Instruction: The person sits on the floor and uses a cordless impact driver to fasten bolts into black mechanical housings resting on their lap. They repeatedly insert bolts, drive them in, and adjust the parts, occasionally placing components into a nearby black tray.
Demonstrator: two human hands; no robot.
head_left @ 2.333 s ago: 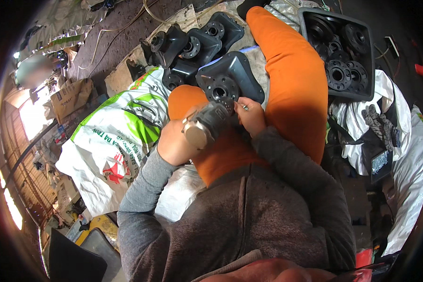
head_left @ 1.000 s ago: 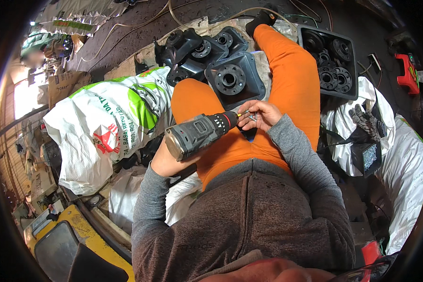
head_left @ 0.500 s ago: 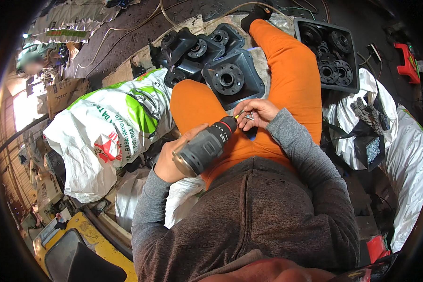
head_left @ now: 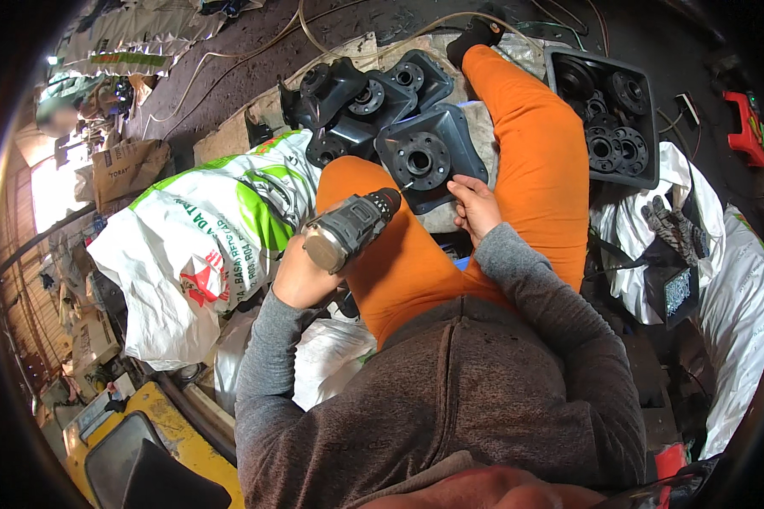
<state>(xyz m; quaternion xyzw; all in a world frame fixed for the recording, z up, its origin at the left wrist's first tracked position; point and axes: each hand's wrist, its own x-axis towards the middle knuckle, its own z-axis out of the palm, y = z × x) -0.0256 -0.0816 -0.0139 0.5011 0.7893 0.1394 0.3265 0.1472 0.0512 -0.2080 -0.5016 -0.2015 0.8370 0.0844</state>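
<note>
One drill (head_left: 352,227), gripped in the left hand (head_left: 306,276), seems set for screwing at the flange (head_left: 438,161), needing square alignment; whether the right hand (head_left: 477,206) grasps anything is unclear.

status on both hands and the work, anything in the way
Left hand: gripping grey-black cordless drill, bit at round flange of black square part. Right hand: beside that part, fingers curled, contents unclear. Nothing visible blocking the bit.

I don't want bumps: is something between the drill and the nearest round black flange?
Nothing visible is. The drill, in the left hand, points toward the flange; the right hand is off to the right.
</note>
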